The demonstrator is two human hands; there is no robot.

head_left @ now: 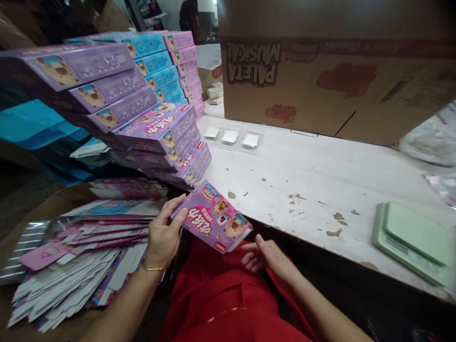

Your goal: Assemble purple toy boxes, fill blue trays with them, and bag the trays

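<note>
We see the left hand (164, 232) clamped on a purple carton (213, 216), towards seven o'clock, underside hidden; the right hand (265, 259), fingers loosely apart, lies near its four-o'clock end. At two o'clock, a cropped cardboard box (331, 71) reads, inverted, "PALETA MUSICAL".

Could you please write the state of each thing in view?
Held box: tilted
Left hand: closed on the held box
Right hand: open, fingers bent
Purple boxes: stacked
Blue boxes: stacked
Cartons: flattened, piled
Big cardboard box: lettering upside down
Small packets: lying in a row
Scale: display unreadable
Table: patchy surface
</note>
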